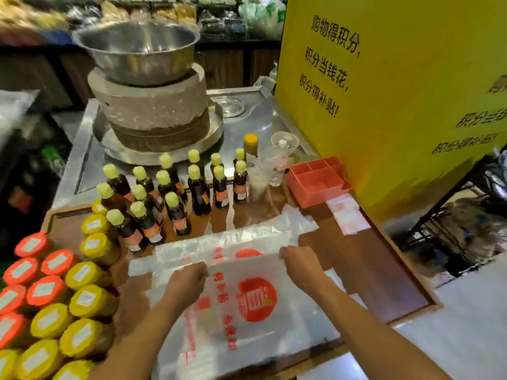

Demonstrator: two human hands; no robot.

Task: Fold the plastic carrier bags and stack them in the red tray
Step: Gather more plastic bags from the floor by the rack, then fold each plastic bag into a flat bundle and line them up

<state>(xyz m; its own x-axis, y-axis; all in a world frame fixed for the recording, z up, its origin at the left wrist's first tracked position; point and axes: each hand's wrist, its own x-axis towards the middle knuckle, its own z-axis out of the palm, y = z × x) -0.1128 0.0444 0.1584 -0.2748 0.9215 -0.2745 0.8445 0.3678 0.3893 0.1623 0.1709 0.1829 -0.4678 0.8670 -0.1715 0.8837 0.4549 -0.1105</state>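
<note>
A clear plastic carrier bag (247, 311) with a red round logo and red print lies flat on the brown counter in front of me. Both hands are at its folded far edge: my left hand (186, 283) pinches the plastic near the middle, my right hand (299, 263) pinches it at the right. Another strip of clear bag (236, 238) with its handles lies just beyond. The red tray (315, 193), with compartments, stands at the far right against the yellow sign. A few folded bags (347, 213) lie beside the tray on the counter.
Several dark bottles with yellow caps (175, 187) stand just beyond the bags. Jars with yellow and orange lids (55, 292) crowd the left. A stone mill with a steel bowl (148, 86) sits at the back. The yellow sign board (397, 91) walls the right. The counter edge (406, 272) drops off right.
</note>
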